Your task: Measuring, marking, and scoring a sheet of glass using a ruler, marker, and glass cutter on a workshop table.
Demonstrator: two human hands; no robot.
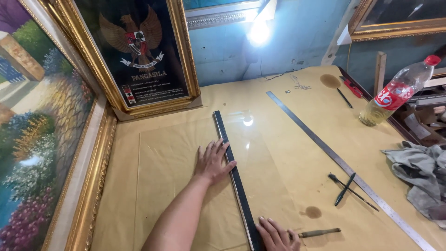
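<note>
head view: a long, flat black straightedge is seen lying lengthwise on a clear glass sheet, which rests flat on the tabletop, itself covered in tan, matte paper marked by two dark round stains. the left hand is laid palm down on the glass with its fingers spread apart, and the fingertips are pressed against the left edge of the straightedge about halfway along its length; nothing is clasped by it. the right hand is set at the lower end of the straightedge, just to its right, with fingers resting on the glass; a slim metal-handled glass cutter is seen beside the fingers, and whether it is gripped cannot be told, since the hand is cut off by the picture's edge.

the glass is thin and transparent, its outline shown only by faint edges and a bright lamp reflection. a long steel ruler, narrow and shiny, is laid diagonally to the right, well apart from both hands. two thin dark pens are crossed just beside it. a crumpled grey cloth is heaped at the right edge, and a clear plastic bottle with a red cap and yellowish liquid is leaned behind it. ornate gilded frames are propped at the left: a dark emblem picture and a colourful garden painting.
</note>
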